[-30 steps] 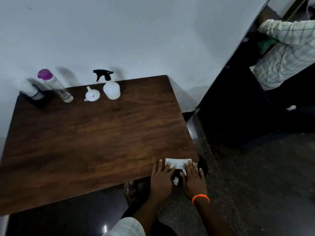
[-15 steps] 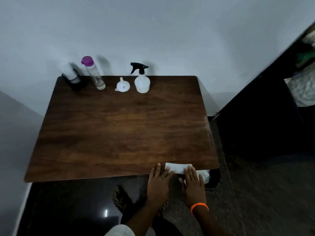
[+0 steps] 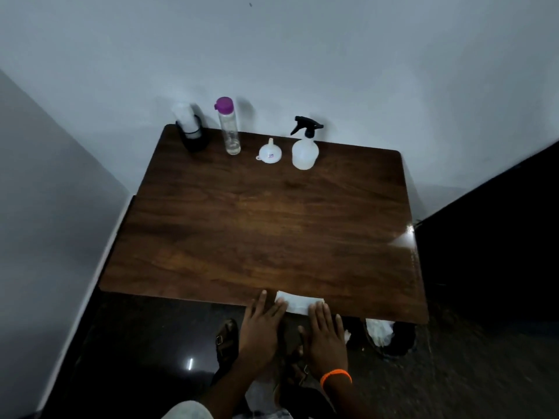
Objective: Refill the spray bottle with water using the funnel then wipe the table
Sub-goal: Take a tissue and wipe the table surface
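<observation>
A person's two hands lie flat on a folded white cloth (image 3: 298,303) at the near edge of a dark wooden bench (image 3: 263,225). The left hand (image 3: 262,325) has straight, spread fingers whose tips touch the cloth's left end; the right hand (image 3: 325,338), with an orange band at the wrist, presses straight fingers on its right end. Neither hand grips anything. Over the last second the view has swung from the bench's right side to face it squarely, while the hands and cloth have kept their place at the edge. At the far edge, well apart from the hands, stand the spray bottle (image 3: 305,148) with its black trigger top on, a small white funnel (image 3: 269,152) just beside it, and a clear water bottle (image 3: 229,128) with a purple cap. By the look of it, refilling has not begun; the cloth seems merely set ready for wiping.
</observation>
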A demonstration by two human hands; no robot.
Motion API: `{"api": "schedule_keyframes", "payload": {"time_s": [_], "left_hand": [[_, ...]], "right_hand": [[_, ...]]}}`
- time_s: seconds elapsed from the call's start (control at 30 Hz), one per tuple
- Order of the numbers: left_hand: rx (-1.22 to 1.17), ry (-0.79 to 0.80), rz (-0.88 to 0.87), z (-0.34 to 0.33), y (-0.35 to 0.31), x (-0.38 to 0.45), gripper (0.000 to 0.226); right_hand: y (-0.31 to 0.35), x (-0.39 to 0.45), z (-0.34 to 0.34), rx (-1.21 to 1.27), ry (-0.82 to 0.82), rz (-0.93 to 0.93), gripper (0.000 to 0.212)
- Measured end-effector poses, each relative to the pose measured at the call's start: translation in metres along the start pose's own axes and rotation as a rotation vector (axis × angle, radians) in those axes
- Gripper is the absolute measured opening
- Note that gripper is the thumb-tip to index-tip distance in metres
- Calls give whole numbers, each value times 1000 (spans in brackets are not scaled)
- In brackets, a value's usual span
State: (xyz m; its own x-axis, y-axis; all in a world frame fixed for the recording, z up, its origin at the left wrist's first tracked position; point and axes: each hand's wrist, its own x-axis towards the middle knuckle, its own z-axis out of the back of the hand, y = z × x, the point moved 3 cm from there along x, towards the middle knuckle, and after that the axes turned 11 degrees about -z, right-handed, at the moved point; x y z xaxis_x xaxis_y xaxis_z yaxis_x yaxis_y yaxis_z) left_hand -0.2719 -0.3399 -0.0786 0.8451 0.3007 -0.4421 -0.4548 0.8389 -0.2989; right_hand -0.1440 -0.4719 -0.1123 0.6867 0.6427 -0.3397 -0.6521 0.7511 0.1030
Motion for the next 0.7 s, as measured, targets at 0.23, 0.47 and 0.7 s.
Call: {"api": "schedule_keyframes", "payload": {"time_s": [0.23, 0.47, 0.7], "left_hand": [[-2, -8, 47, 6, 58, -35, 63], [-72, 24, 167, 5, 125, -78, 69], [-160, -144, 227, 26, 179, -119, 81]], "right_hand": [[65, -5, -13, 4, 44, 74, 65], [137, -11, -18, -29, 87, 220, 65], [209, -8, -16, -76, 104, 385, 61]]}}
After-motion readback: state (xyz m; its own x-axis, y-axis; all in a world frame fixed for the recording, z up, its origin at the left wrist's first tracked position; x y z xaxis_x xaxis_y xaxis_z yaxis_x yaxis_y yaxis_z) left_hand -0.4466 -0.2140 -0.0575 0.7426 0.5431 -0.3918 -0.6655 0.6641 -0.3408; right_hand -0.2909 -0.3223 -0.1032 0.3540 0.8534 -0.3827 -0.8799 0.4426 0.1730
